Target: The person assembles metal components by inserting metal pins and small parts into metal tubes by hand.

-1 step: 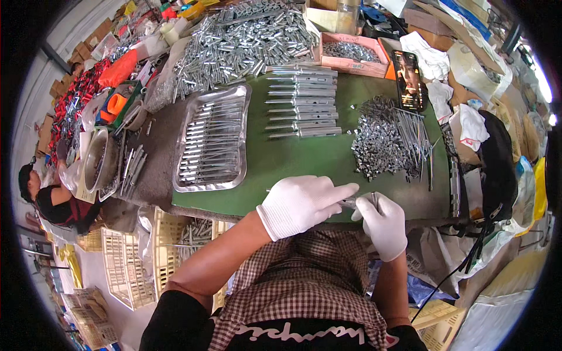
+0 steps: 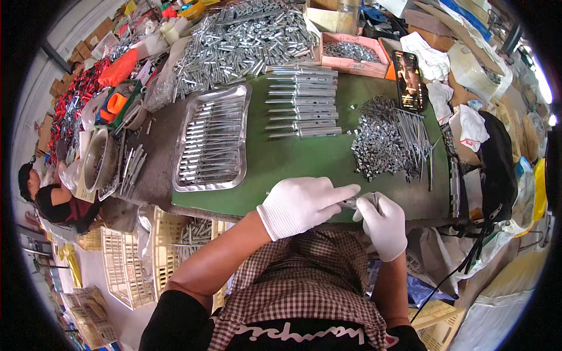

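Observation:
Both my hands wear white gloves and meet over the table's near edge. My left hand (image 2: 301,205) is closed round a slim silver metal tube (image 2: 349,203), with one finger stretched along it. Most of the tube is covered by the glove. At the tube's right end, my right hand (image 2: 383,225) pinches with thumb and finger; a small metal bit shows there, too small to name. Beyond the hands, several tubes with thin rods (image 2: 304,109) lie in a stacked row. A steel tray (image 2: 241,169) at the left holds more rod pieces in a row.
Small metal sleeves (image 2: 374,143) are heaped at the right beside loose thin rods (image 2: 417,140). A phone (image 2: 408,80) stands behind them. A pink box (image 2: 356,67) of small parts and a big pile of metal tubes (image 2: 246,41) fill the back. A person (image 2: 55,196) works at far left.

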### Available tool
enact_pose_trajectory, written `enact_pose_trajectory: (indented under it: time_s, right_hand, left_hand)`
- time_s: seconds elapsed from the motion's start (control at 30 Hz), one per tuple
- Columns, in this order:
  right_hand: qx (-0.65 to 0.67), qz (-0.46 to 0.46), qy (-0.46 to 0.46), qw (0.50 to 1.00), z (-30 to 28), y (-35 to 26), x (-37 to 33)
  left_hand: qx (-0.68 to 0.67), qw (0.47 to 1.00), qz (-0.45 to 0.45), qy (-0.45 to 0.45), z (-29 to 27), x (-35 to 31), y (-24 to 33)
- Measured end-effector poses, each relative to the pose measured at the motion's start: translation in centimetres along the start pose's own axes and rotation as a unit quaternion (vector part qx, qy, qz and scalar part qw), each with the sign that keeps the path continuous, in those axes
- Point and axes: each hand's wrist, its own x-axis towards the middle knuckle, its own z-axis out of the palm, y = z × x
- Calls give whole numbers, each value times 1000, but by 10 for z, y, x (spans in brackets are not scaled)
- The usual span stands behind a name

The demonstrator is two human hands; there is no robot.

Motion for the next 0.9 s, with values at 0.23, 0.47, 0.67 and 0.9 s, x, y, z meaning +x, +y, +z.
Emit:
enact_pose_trajectory:
  time_s: [0.23, 0.47, 0.67, 0.9]
  right_hand:
    - [0, -134, 67, 989, 1, 6, 1]
    - [21, -51, 65, 996, -5, 8, 5]
    - [37, -11, 66, 997, -6, 5, 5]
    - [-6, -53, 63, 997, -7, 3, 5]
  left_hand:
    - [-61, 997, -38, 6, 11, -4, -1]
    - [-68, 997, -40, 18, 14, 0, 2]
    - [-40, 998, -45, 14, 12, 3, 7]
    - [-27, 998, -54, 7, 12, 1, 9]
